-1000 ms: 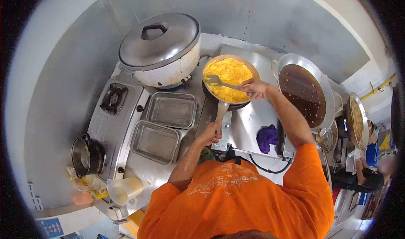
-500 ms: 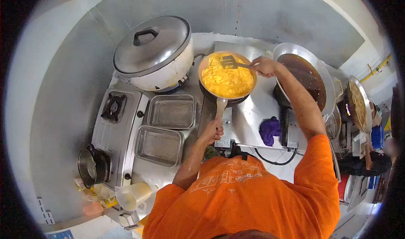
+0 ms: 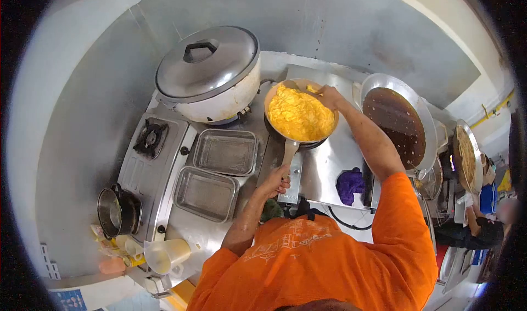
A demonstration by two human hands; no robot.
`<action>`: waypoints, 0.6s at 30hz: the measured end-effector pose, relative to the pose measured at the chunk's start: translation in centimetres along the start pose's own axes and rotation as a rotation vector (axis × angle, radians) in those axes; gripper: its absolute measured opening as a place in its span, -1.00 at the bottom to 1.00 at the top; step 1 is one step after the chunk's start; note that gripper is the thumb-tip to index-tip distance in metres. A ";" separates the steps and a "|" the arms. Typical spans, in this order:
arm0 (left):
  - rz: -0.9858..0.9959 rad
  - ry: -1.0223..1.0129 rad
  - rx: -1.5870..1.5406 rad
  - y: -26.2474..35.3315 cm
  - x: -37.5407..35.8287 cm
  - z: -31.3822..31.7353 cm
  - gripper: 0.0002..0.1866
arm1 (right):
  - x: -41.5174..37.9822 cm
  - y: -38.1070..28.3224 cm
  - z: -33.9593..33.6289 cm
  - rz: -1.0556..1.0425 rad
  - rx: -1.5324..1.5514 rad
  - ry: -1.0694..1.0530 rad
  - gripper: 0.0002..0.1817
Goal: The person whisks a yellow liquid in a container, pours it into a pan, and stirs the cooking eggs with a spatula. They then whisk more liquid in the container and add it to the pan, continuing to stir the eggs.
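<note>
My left hand (image 3: 276, 183) is closed around the handle (image 3: 289, 153) of a frying pan, which sits on a burner in front of me. Soft yellow scrambled egg (image 3: 299, 113) fills most of the pan, heaped away from the far rim. Closed over the pan's far right edge, my right hand (image 3: 329, 98) grips a dark slotted spatula (image 3: 317, 93). Its blade is mostly hidden at the far side of the pan, with a bit of egg beside it.
A large lidded rice cooker (image 3: 211, 72) stands behind left. Two metal trays (image 3: 226, 151) lie left of the pan. To the right are a wide pan of brown liquid (image 3: 395, 124) and a purple cloth (image 3: 349, 185). Another person (image 3: 475, 228) stands far right.
My right hand has moved slightly left and down, carrying the spatula to the pan's far edge. The egg has been pushed toward the near side. The whole view has shifted a little.
</note>
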State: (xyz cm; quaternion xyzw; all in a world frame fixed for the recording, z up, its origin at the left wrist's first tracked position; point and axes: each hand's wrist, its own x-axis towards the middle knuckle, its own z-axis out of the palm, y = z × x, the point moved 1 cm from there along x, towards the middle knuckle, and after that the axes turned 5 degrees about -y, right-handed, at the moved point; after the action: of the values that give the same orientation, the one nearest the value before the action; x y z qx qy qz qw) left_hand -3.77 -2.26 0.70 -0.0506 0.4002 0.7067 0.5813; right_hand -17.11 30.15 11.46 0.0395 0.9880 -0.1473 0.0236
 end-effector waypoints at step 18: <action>-0.004 0.040 0.037 0.2 -0.2 0.5 -0.64 | -9.4 -5.8 -6.1 -0.097 -0.431 -0.606 -0.74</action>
State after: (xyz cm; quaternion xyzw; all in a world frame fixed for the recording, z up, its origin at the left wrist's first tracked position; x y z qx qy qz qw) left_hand -3.69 -2.16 1.25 -0.0547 0.4245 0.6970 0.5753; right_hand -8.49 25.72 19.51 -0.0587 0.9453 0.0580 0.3155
